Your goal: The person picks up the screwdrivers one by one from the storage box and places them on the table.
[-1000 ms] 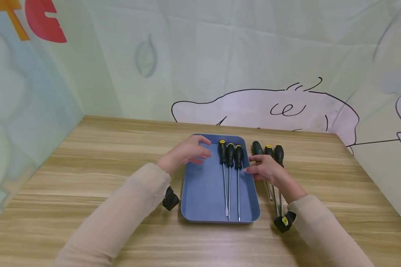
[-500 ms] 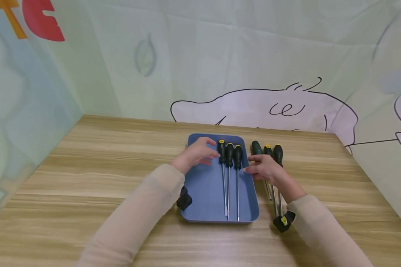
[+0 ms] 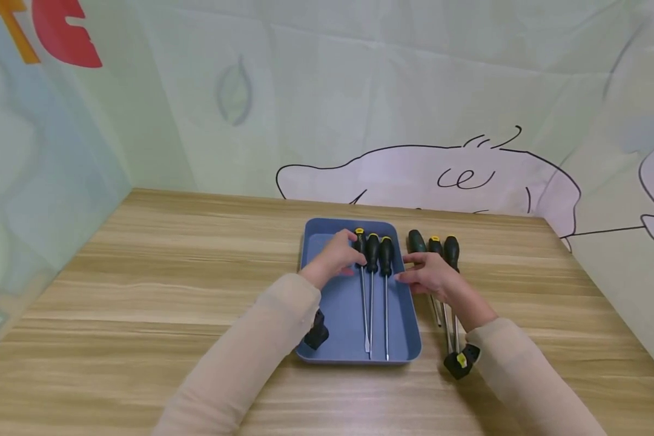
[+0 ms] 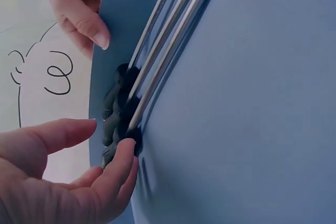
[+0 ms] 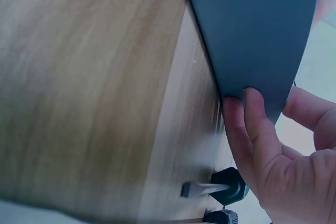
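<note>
In the head view a blue tray (image 3: 332, 324) holds three screwdrivers with black, yellow-capped handles and long steel shafts. My left hand (image 3: 338, 257) reaches over the tray to the leftmost screwdriver (image 3: 360, 245). The left wrist view shows its thumb and fingers spread apart, a fingertip (image 4: 126, 148) right at the nearest handle. My right hand (image 3: 427, 272) grips the tray's right wall, thumb over the rim and fingers (image 5: 255, 114) against the outside.
Right of the tray, several screwdrivers lie on the wooden table, including a dark green-handled one (image 3: 416, 241) and a black-handled one (image 3: 452, 251), partly behind my right hand. A printed cloth backdrop (image 3: 327, 109) stands behind the table.
My left hand has moved right, from the tray's left rim to the leftmost screwdriver's handle. My right hand has stayed on the tray's wall, and the screwdrivers lie as before.
</note>
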